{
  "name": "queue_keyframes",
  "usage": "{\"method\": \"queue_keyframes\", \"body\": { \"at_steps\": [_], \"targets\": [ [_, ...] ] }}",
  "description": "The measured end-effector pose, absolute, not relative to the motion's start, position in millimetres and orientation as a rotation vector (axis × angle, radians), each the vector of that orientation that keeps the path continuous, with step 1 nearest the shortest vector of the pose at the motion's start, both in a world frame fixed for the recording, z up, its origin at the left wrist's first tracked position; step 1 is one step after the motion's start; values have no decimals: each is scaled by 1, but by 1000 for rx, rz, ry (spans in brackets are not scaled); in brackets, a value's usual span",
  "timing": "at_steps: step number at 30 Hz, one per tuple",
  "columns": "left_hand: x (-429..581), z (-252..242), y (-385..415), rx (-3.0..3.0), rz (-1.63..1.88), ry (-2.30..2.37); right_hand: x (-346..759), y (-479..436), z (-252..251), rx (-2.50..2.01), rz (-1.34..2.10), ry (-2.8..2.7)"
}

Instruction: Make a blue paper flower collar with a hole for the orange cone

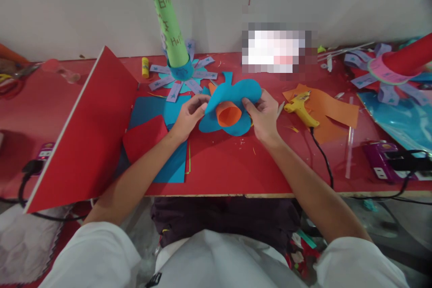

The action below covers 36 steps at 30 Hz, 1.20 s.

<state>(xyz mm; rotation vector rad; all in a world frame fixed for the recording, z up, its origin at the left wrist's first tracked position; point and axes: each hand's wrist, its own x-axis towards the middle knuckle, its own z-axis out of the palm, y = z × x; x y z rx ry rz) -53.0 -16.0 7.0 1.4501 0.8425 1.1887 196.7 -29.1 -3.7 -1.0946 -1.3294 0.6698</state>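
Observation:
A blue paper cutout with rounded lobes is held just above the red table, tilted toward me. An orange paper tube pokes through its middle. My left hand pinches the cutout's left edge with closed fingers. My right hand grips its right edge, thumb on the front of the paper.
A yellow glue gun lies on orange paper to the right, its black cord running off the front edge. A green tube stands on a blue base with purple strips. A large red board leans at left. Blue sheets, a glue stick and power strips lie around.

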Motion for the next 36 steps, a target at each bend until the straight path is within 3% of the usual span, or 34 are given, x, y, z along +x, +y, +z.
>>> {"method": "queue_keyframes", "body": {
  "at_steps": [10, 22, 36],
  "targets": [
    [-51, 7, -19, 1629, 1187, 833, 197, -31, -4, -1064, 698, -1255],
    [-54, 1, -16, 1602, 1315, 917, 186, -37, 3, -854, 1313, -1263],
    [-50, 3, -18, 1619, 1193, 852, 186, -40, 7, -862, 1362, -1251]
  ]
}}
